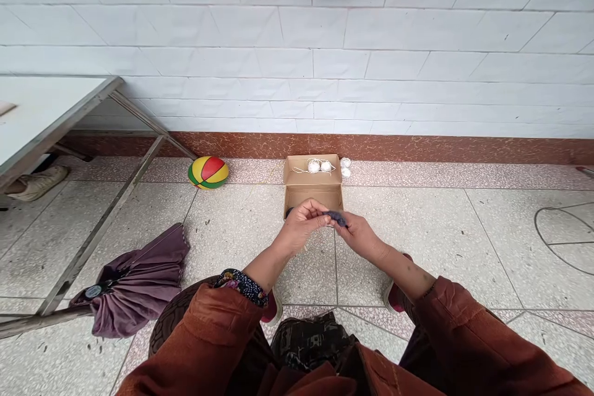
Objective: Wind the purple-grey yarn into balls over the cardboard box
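My left hand (pixel 307 221) and my right hand (pixel 362 236) meet above the front edge of an open cardboard box (pixel 301 195). Between their fingertips is a small, dark blue-grey, soft-looking bundle (pixel 336 218); its kind is too small to make out. Both hands are closed in a pinch on it. Two white balls of yarn (pixel 314 166) with loose strands lie in the rear half of the box. Partly hidden behind my left hand, something dark (pixel 289 211) shows at the box's front left corner.
Two more white balls (pixel 346 167) lie right of the box by the wall. A multicoloured ball (pixel 208 172) and a purple folded umbrella (pixel 139 281) are on the left, near a metal-framed table (pixel 51 114). At far right stands a wire ring (pixel 568 242). A person's shoe (pixel 41 184) shows under the table.
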### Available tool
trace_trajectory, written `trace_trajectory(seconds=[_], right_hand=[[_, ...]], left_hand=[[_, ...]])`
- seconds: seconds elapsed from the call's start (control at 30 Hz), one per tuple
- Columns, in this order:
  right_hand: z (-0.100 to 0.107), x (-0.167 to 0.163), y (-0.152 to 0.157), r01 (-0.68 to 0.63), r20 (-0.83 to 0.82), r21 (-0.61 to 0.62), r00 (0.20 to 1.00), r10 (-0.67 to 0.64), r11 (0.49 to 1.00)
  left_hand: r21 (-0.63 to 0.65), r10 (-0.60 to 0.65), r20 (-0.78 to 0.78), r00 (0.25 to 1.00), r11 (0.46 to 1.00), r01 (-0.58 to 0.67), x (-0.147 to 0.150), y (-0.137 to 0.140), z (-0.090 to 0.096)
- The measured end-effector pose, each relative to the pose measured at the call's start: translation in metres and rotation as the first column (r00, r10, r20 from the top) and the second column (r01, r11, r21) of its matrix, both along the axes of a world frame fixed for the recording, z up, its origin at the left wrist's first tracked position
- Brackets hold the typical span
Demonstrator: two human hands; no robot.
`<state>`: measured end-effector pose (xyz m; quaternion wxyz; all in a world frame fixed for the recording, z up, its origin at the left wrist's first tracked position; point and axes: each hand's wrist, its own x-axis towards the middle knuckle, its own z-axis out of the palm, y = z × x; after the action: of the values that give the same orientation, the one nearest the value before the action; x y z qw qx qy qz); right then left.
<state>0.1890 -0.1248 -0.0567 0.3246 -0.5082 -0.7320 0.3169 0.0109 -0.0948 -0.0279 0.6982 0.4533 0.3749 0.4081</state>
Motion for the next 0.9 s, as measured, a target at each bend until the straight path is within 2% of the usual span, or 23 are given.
trace_trajectory(seconds=[0.1, 0.17, 0.23, 0.33, 0.43, 0.53, 0.6, 0.67, 0.8, 0.9], right_hand=[[0.003, -0.008, -0.010, -0.130, 0.060, 0.022, 0.990, 0.129, 0.991], [0.010, -0.007, -0.013, -0.199, 0.084, 0.061, 0.977, 0.194, 0.978], [0.018, -0.003, -0.011, -0.181, 0.064, 0.115, 0.982, 0.175, 0.977], [0.025, 0.008, -0.002, -0.043, -0.023, 0.143, 0.999, 0.047, 0.989], [0.021, 0.014, 0.007, 0.107, -0.076, 0.105, 0.992, -0.099, 0.989], [0.009, 0.011, 0.010, 0.130, -0.090, 0.040, 0.988, -0.126, 0.991], [0.001, 0.006, 0.007, 0.075, -0.083, 0.011, 0.994, -0.074, 0.997], [-0.004, 0.001, 0.002, 0.017, -0.041, 0.008, 0.999, -0.016, 1.000], [-0.001, -0.004, -0.007, -0.127, 0.117, 0.030, 0.986, 0.122, 0.991], [0.009, -0.001, -0.010, -0.183, 0.121, 0.086, 0.978, 0.172, 0.979]], left_hand=[[0.021, 0.156, -0.066, 0.986, 0.988, -0.155, -0.002, 0.006, -0.008], [0.055, 0.172, -0.131, 0.976, 0.985, -0.166, -0.003, 0.008, -0.013], [0.090, 0.129, -0.199, 0.972, 0.990, -0.113, -0.004, 0.007, -0.016], [0.099, 0.003, -0.240, 0.971, 0.995, 0.021, -0.003, 0.003, -0.014], [0.048, -0.172, -0.132, 0.976, 0.983, 0.179, -0.002, -0.001, -0.006], [0.004, -0.229, 0.027, 0.973, 0.973, 0.229, -0.001, -0.004, 0.000], [-0.004, -0.200, 0.069, 0.977, 0.980, 0.201, -0.001, -0.003, 0.002], [0.004, -0.141, 0.047, 0.989, 0.990, 0.141, -0.001, -0.002, 0.003], [0.076, -0.010, -0.093, 0.996, 0.997, 0.017, -0.004, 0.003, -0.002], [0.199, 0.091, -0.230, 0.969, 0.979, -0.045, -0.007, 0.007, -0.008]])
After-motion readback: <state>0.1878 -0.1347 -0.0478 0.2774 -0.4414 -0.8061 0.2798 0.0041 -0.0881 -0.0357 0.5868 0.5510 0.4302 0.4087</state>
